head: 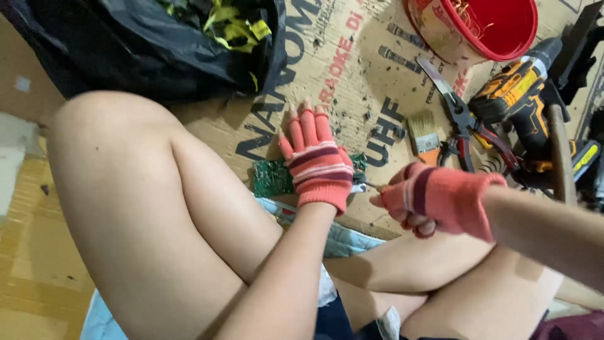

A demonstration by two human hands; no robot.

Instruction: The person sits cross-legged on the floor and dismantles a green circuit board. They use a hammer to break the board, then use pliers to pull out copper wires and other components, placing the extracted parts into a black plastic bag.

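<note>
Bare knees frame a worker seated on flattened printed cardboard, both hands in fingerless pink-and-orange striped knit gloves. Left hand lies flat, fingers spread, pressing down on a green printed circuit board that shows on either side of its palm. Right hand is closed in a fist around a thin metal tool, apparently a screwdriver, whose tip points at the board's edge just beside the left wrist.

Beyond the right hand lie a wooden-handled paintbrush, red-handled pliers, a yellow-and-black cordless drill and a red plastic bucket; a black plastic bag sits beyond the left.

The likely hazard: if the tip slips off the board under force, it would drive toward the bare fingertips or wrist holding it down. With only a palm pinning it, the board could also skid on the cardboard.
</note>
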